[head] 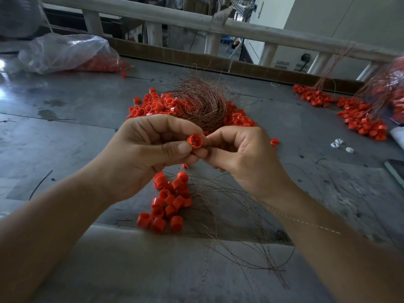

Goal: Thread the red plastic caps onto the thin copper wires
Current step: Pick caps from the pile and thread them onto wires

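Hands meet above the grey worktop (65,132): our left hand (144,147) pinches one red cap (194,141) between thumb and fingers, open end toward us, while our right hand (238,154) closes fingertips against its far side. Threaded caps (169,199) with copper wires (229,206) lie just below; a loose cap pile (153,106) and wire bundle (205,101) sit beyond.
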A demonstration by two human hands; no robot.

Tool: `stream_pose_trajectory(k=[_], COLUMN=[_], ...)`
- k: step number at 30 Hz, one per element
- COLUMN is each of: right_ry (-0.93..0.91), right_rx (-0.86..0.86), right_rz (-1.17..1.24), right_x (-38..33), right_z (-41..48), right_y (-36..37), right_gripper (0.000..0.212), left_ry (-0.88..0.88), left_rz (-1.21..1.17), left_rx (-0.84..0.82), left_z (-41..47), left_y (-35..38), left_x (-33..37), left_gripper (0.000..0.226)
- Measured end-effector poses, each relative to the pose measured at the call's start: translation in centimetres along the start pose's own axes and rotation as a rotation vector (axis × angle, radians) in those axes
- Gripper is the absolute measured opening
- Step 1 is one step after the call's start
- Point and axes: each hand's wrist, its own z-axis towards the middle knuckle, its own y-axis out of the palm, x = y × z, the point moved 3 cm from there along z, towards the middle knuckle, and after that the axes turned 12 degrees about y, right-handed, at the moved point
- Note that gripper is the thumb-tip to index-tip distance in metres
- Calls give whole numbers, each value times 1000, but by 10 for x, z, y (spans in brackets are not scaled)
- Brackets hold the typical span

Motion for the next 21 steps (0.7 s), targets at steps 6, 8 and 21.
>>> stream_pose_trajectory(k=[6, 8, 21], right_ry=[93, 124, 296], right_rx=[171, 334, 364], right_rz=[-202, -386, -796], right_x=[13, 23, 55], right_z=[15, 21, 31], right_y=[-38, -58, -73], right_gripper=[2, 4, 6], left_ry=[-6, -9, -8], left_rz=[-5, -7, -4], left_rx=[47, 53, 59], left_z=[1, 1, 0], left_y=[-1, -1, -2], left_x=[0, 1, 0], left_gripper=[22, 22, 24])
